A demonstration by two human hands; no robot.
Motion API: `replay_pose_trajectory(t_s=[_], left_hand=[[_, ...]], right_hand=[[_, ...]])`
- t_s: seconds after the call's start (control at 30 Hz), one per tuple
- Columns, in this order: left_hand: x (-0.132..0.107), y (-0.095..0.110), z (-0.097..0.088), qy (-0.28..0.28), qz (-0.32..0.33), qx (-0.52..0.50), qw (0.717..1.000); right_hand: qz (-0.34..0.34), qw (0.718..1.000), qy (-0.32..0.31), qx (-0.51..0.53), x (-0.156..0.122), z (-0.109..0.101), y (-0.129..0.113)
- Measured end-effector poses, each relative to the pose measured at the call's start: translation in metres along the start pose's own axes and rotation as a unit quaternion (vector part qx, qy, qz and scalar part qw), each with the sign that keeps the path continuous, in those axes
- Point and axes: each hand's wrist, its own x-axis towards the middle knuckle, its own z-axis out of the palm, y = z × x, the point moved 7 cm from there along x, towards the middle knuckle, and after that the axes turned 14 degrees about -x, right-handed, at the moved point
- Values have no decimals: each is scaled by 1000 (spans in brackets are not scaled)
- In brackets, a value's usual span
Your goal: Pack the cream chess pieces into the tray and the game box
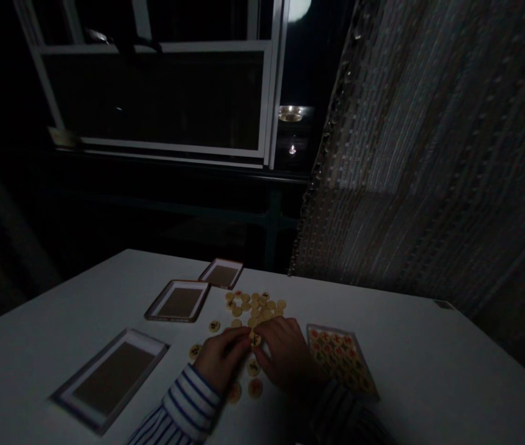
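Marked round piece (255,339) over the middle of the table (410,364), pinched by left hand (218,360) and right hand (289,351), its edges partly covered, loose pieces (255,304) beyond, partly hidden, filled tray (365,360) right, near markings dim, right sleeve (342,413) lost in shadow.

My left hand (220,360) and right hand (285,352) partly cover the round yellowish black-marked disc (256,340) between them. Just beyond, my right hand hides the near side of the heap of small yellowish discs (255,303), their marks mostly too small to read. The blue-and-white striped left sleeve (188,398) runs off the bottom edge. Right of my hands, shadow blurs the nearer rows in the flat rectangular tray (329,329); farther right, the silvery stringed curtain (410,154) is cut off above.
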Motion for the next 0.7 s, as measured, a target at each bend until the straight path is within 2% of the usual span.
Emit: replay_pose_trajectory(t_s=[0.27, 0.5, 0.7], left_hand=[[2, -3, 0, 9, -34, -123, 992], [1, 8, -1, 21, -19, -125, 992], [-2, 11, 3, 18, -30, -100, 994]], right_hand=[[-15, 1000, 12, 7, 1, -8, -3], [-18, 999, 9, 31, 2, -22, -4], [13, 999, -11, 29, -5, -35, 9]])
